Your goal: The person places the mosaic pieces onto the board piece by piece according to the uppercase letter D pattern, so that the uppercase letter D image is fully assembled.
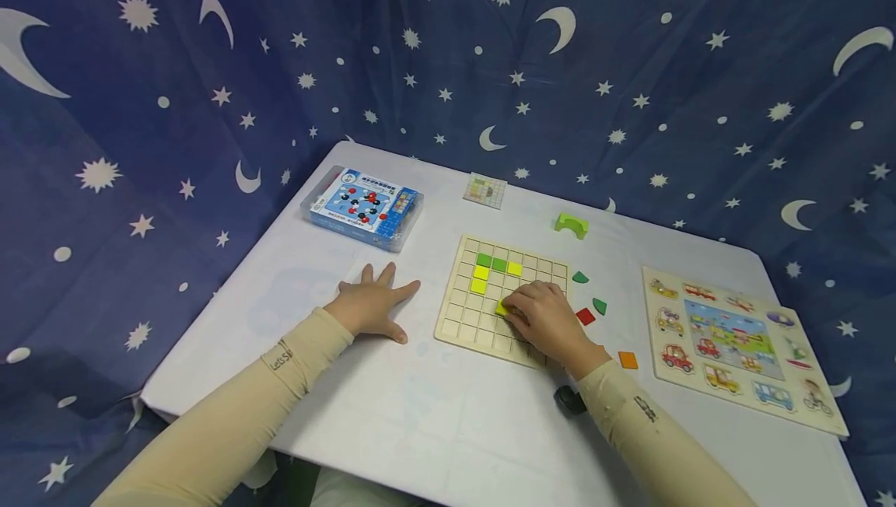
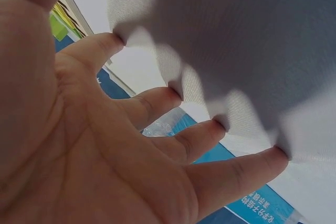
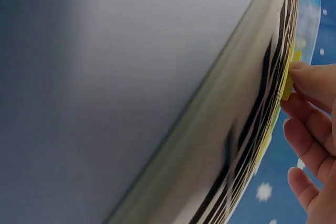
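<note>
My right hand pinches a yellow square tile over the wooden grid board. In the right wrist view, thumb and fingertip hold the yellow tile at the board's surface. On the upper left of the grid lie two green tiles and several yellow tiles. My left hand rests with spread fingers on the white tabletop, left of the board. The left wrist view shows its fingertips touching the cloth.
A boxed molecule set lies at the back left, a pattern card behind the board. To the right are a green arch block, green pieces, a red tile, an orange tile and a vehicle puzzle. A black object sits near the right wrist.
</note>
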### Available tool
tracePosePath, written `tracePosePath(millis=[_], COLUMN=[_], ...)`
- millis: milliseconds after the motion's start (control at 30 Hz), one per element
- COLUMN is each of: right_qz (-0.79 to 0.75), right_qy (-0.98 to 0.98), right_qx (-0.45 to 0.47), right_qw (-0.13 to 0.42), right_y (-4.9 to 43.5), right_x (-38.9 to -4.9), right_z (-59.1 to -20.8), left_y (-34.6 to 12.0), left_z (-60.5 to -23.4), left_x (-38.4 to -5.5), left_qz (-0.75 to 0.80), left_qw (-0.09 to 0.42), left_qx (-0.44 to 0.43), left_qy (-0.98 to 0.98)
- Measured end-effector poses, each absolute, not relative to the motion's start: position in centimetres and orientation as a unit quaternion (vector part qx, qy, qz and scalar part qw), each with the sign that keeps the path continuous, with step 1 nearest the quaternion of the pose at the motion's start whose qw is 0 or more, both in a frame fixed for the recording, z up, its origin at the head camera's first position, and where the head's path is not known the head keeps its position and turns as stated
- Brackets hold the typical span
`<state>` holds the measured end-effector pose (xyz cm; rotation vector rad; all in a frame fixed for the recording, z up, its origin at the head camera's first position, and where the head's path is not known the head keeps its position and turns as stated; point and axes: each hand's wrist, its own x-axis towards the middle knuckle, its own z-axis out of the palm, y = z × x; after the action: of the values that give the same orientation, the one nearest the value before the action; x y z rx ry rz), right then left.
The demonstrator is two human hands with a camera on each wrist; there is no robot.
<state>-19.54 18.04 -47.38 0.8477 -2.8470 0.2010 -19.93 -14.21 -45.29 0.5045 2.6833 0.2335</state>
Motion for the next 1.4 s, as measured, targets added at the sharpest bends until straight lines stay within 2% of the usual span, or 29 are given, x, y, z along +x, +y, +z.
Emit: tracePosePath(millis=[367, 900, 1167, 1400], right_qz=[0.061, 0.048, 0.059, 0.081], right_qy=[-0.937, -0.937, -0.940, -0.951], right_qx=[0.329, 0.326, 0.314, 0.273], right_qw=[0.101, 0.120, 0.119, 0.124], right_y=[14.1, 13.3, 14.1, 18.2], right_x=[-20.6, -20.9, -20.5, -19.3], right_z=[-47.4, -47.7, -47.0, -46.4], left_y=[-14.2, -14.3, -14.3, -14.2], left_z=[-45.3, -45.4, -45.3, -45.5], left_x=[-20.0, -20.0, -20.1, -20.1], left_qz=[0.085, 0.085, 0.087, 0.082], left_qw=[0.205, 0.205, 0.203, 0.204], left_qx=[0.180, 0.183, 0.185, 0.181], left_qy=[0.958, 0.958, 0.958, 0.959])
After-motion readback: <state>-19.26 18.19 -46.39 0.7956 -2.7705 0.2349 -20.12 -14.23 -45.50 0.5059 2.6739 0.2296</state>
